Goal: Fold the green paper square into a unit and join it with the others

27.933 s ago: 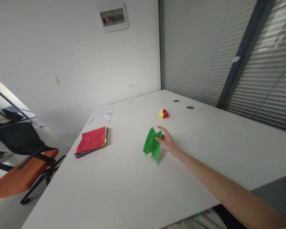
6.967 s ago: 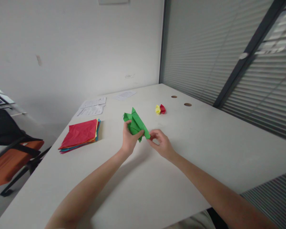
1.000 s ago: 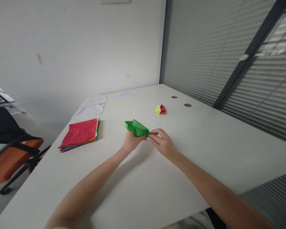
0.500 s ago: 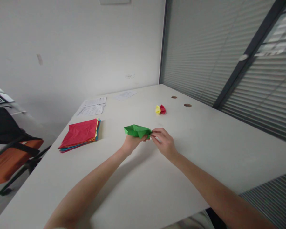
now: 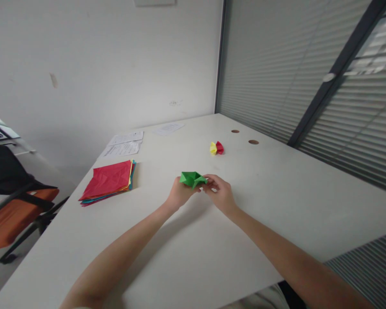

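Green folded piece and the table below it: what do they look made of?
Green folded piece: thin matte paper, judging by sharp creases and pointed flaps. Table: smooth white top with a faint sheen, probably laminate, though its core is hidden.

I read the green folded paper [image 5: 192,178] as thin matt paper, sharply creased. Desk [image 5: 276,193]: smooth white top, faint sheen. Stack of coloured sheets [image 5: 107,180]: matt paper, the red top sheet crinkled. Small yellow-and-red piece [image 5: 216,148]: matt paper too. Printed sheets [image 5: 124,146]: plain white paper. Chair seat [image 5: 16,216]: orange cloth. Wall [image 5: 116,64]: matt white paint. Blinds [image 5: 276,68]: dull grey slats, material unclear.
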A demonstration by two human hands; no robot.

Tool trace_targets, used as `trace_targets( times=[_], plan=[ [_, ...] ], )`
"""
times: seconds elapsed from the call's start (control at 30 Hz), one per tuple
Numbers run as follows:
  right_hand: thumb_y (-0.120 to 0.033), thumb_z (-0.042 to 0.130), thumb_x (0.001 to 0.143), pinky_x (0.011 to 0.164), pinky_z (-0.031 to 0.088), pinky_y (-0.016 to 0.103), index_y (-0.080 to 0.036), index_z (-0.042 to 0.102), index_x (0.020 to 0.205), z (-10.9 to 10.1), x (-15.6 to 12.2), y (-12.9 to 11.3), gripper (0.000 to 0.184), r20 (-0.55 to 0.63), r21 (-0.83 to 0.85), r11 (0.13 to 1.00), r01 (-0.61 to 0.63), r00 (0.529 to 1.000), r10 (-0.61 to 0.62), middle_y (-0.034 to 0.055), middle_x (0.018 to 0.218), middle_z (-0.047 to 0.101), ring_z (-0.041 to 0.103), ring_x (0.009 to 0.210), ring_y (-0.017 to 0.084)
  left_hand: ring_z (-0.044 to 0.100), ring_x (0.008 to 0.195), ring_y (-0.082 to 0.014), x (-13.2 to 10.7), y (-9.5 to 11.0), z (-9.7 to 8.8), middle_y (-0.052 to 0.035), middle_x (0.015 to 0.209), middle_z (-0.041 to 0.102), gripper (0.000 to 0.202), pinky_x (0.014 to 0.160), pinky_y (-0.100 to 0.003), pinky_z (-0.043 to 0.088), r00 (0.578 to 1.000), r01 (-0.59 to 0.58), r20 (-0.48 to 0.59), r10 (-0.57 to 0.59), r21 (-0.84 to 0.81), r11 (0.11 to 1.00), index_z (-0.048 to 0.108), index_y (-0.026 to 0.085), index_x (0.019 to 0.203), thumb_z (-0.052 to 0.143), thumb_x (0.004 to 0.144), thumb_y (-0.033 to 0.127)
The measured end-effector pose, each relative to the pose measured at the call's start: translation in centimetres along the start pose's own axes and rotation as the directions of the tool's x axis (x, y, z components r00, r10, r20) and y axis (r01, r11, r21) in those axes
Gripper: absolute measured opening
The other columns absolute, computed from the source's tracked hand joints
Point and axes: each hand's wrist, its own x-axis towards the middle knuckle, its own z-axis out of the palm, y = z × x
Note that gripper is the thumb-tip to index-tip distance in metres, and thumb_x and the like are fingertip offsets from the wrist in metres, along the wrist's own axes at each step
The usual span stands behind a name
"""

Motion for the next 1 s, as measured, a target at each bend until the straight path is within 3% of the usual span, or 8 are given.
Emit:
trace_targets(
  times=[0.23, 0.37, 0.5, 0.67, 1.0],
  plan=[
    [-0.026, 0.064, 0.077, 0.055, 0.057, 0.025, -0.018, 0.063, 0.096, 0.2, -0.1, -0.5, 0.02, 0.08, 0.101, 0.984, -0.146, 0.987, 0.138, 0.0005, 0.067, 0.065, 0.064, 0.055, 0.014, 0.058, 0.054, -0.0121, 0.1, 0.1, -0.3, -0.0014, 0.059, 0.064, 0.002, 0.053, -0.021, 0.046, 0.999, -0.034, -0.012, 0.034, 0.026, 0.999, 0.066, 0.012, 0.064, 0.066, 0.062, 0.013],
    [-0.036, 0.07, 0.071, 0.049, 0.058, 0.028, -0.016, 0.059, 0.082, 0.5, 0.2, -0.6, 0.025, 0.084, 0.301, 0.891, -0.341, 0.94, 0.331, 0.0016, 0.062, 0.066, 0.064, 0.049, 0.015, 0.064, 0.063, -0.0149, -0.2, -0.2, 0.3, -0.0036, 0.069, 0.069, 0.01, 0.062, -0.024, 0.051, 0.997, -0.073, 0.011, 0.073, -0.04, 0.997, 0.068, 0.012, 0.073, 0.068, 0.066, 0.019],
    [-0.045, 0.077, 0.062, 0.05, 0.059, 0.03, -0.015, 0.058, 0.077, 0.6, 0.6, -0.8, 0.039, 0.092, 0.39, 0.803, -0.452, 0.886, 0.454, 0.0034, 0.06, 0.067, 0.064, 0.049, 0.017, 0.065, 0.067, -0.0151, -0.3, -0.8, 0.6, -0.0068, 0.077, 0.071, 0.016, 0.068, -0.026, 0.053, 0.992, -0.12, -0.044, 0.119, -0.018, 0.993, 0.07, 0.012, 0.079, 0.07, 0.067, 0.022],
    [-0.051, 0.077, 0.062, 0.049, 0.059, 0.03, -0.014, 0.061, 0.078, 0.6, 0.6, -0.7, 0.044, 0.12, 0.369, 0.798, -0.476, 0.876, 0.467, 0.0044, 0.063, 0.068, 0.064, 0.049, 0.016, 0.064, 0.064, -0.0149, -0.1, -0.9, 0.3, -0.006, 0.071, 0.07, 0.015, 0.063, -0.024, 0.052, 0.991, -0.12, -0.061, 0.123, 0.04, 0.992, 0.071, 0.012, 0.074, 0.067, 0.071, 0.026],
    [-0.051, 0.074, 0.067, 0.054, 0.058, 0.03, -0.014, 0.065, 0.081, 0.3, 0.3, -0.1, 0.04, 0.141, 0.31, 0.867, -0.391, 0.92, 0.365, 0.0065, 0.07, 0.07, 0.064, 0.056, 0.017, 0.064, 0.063, -0.0143, 0.2, -0.8, 0.0, -0.0055, 0.069, 0.067, 0.009, 0.062, -0.024, 0.053, 0.98, -0.133, -0.136, 0.148, 0.112, 0.985, 0.066, 0.012, 0.077, 0.061, 0.074, 0.02]
  ],
)
